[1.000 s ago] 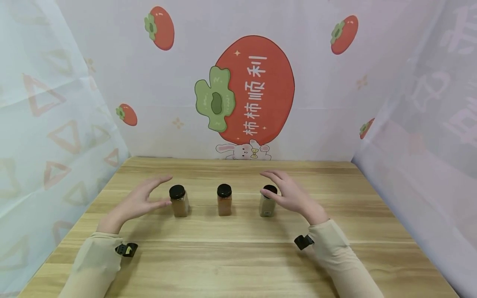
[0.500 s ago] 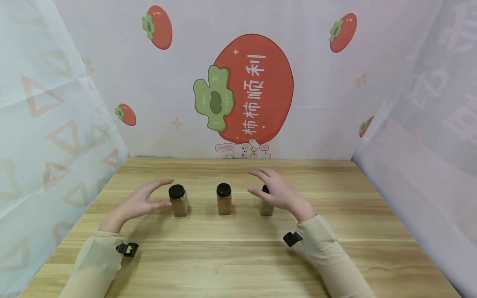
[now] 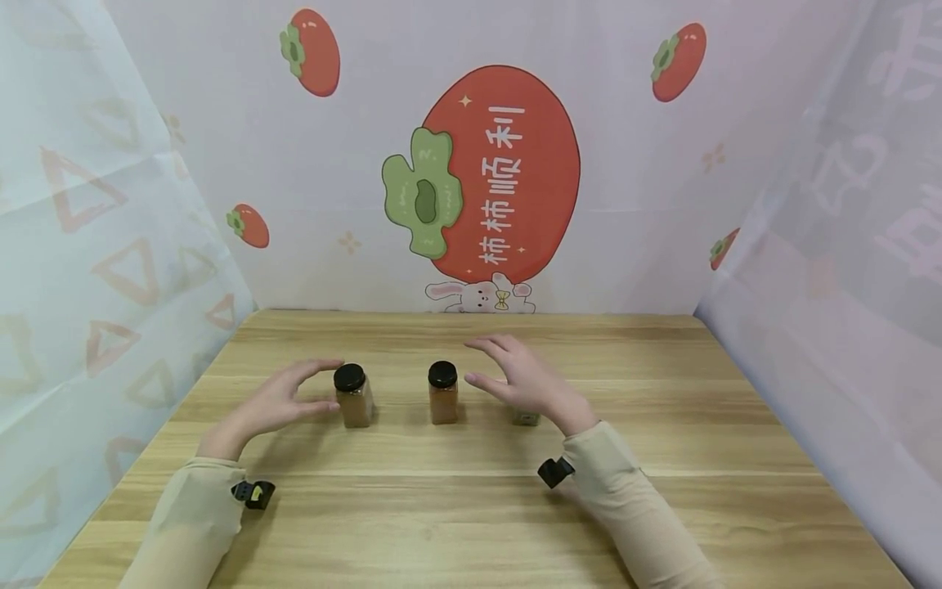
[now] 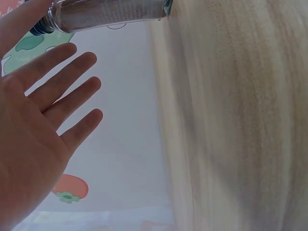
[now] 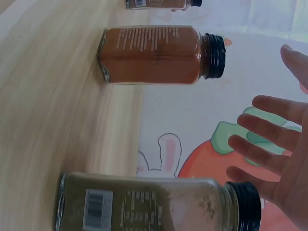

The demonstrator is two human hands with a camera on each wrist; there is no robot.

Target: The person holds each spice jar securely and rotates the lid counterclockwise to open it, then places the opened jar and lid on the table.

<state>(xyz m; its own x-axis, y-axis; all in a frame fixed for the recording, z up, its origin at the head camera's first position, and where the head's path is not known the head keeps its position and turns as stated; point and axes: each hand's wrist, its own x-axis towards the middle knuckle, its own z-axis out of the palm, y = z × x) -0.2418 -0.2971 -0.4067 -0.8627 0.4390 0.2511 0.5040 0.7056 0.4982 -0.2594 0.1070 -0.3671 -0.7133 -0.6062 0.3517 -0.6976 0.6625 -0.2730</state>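
Observation:
Three square-sided spice jars with black lids stand upright in a row. My left hand (image 3: 287, 399) is beside the left jar (image 3: 356, 406) of brown powder, its thumb and spread fingers parted around the jar's near side. In the left wrist view, the thumb overlaps that jar near its lid. My right hand (image 3: 526, 378) hovers with fingers extended and thumb apart, just right of the middle jar (image 3: 444, 402) of orange-brown powder. It hides most of the right jar (image 3: 526, 419) in the head view; the right wrist view shows this jar's greenish powder and barcode label (image 5: 98, 209).
The jars stand on a wood-grain table (image 3: 412, 523). Behind it hangs a white cloth backdrop (image 3: 618, 245) printed with persimmons and a rabbit, with more cloth at both sides. Each wrist wears a small black camera (image 3: 555, 472).
My right hand has moved left, from over the right jar toward the middle jar. My left hand has edged only slightly to the right. The jars have stayed in place.

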